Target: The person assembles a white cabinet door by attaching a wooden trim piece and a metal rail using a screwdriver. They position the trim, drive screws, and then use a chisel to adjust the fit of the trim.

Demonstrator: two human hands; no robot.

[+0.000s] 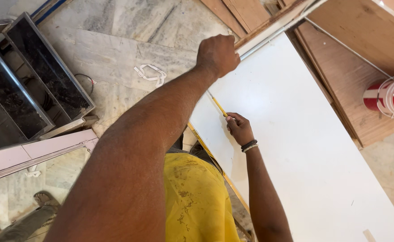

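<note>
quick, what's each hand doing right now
Left hand: closed in a fist at the white board's far corner; what it grips cannot be told.
Right hand: closed on a yellow pencil.

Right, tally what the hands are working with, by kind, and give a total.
Hands: 2, left at the panel's far edge, right holding the pencil
White panel: 1
Yellow pencil: 1
Wristbands: 2
Total: 6
</note>
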